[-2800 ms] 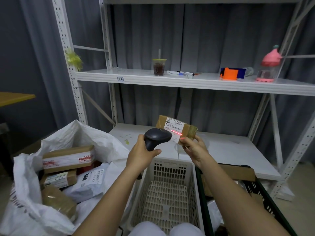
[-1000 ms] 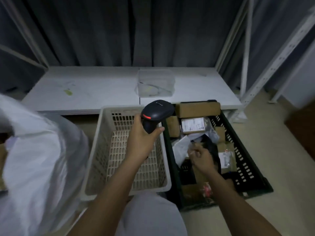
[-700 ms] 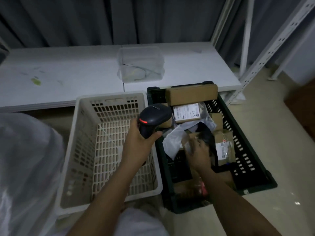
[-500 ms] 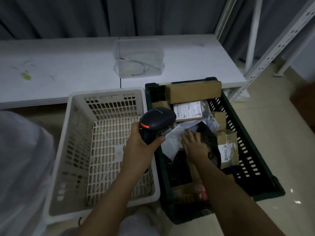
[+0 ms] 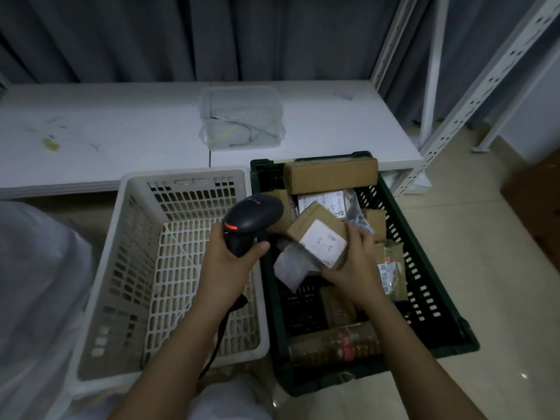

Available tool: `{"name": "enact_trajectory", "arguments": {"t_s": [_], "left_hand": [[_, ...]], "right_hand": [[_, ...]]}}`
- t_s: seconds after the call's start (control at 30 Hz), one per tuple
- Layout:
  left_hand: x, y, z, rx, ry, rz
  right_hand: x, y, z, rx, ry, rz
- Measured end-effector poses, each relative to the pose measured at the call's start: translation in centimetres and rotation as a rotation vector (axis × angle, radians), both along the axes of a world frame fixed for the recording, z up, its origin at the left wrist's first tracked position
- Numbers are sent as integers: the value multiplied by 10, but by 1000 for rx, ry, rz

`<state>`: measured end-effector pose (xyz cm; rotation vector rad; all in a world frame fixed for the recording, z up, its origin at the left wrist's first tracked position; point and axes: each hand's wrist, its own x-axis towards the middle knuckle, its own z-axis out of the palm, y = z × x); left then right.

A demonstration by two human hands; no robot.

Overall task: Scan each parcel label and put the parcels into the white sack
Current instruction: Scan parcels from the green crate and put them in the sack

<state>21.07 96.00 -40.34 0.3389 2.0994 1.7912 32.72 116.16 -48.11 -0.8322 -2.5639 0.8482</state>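
Note:
My left hand point(image 5: 231, 262) grips a black barcode scanner point(image 5: 251, 221) over the right side of the beige basket point(image 5: 133, 268). My right hand point(image 5: 353, 265) holds a small brown cardboard parcel point(image 5: 318, 234) with a white label facing up, lifted a little above the dark green crate point(image 5: 424, 268). Several more brown parcels, such as a long box point(image 5: 330, 174) at the crate's far end, lie in the crate with grey mailer bags. The white sack point(image 5: 39, 298) fills the left edge of the view; its inside is hidden.
A low white shelf board point(image 5: 121, 131) runs behind both containers, with a clear plastic box point(image 5: 242, 116) on it. White perforated rack posts point(image 5: 472, 95) stand at the right. Beige floor tiles point(image 5: 485, 283) lie right of the crate.
The previous parcel is gone from my right hand. My head turned down to the crate, and my right hand reached in and picked up a small labelled box. The scanner stayed in my left hand.

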Motion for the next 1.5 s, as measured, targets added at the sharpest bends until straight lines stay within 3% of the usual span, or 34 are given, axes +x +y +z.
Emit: {"name": "enact_trajectory", "arguments": {"t_s": [0.1, 0.33, 0.5, 0.7, 1.03, 1.23, 1.5], "left_hand": [[6, -4, 7, 9, 14, 36], [19, -22, 49, 89, -3, 74], [32, -33, 78, 146, 25, 93], [43, -44, 106, 242, 17, 131], [35, -74, 155, 210, 142, 81], [35, -91, 162, 218, 124, 206], [27, -118, 174, 206, 133, 274]], "right_hand": [[16, -26, 41, -306, 218, -161], [20, -66, 88, -422, 294, -83], [8, -91, 123, -789, 536, -87], [-2, -113, 139, -1025, 481, 11], [-13, -127, 190, -924, 336, 94], [-32, -140, 208, -985, 547, 73], [-48, -149, 234, -783, 424, 170]]}}
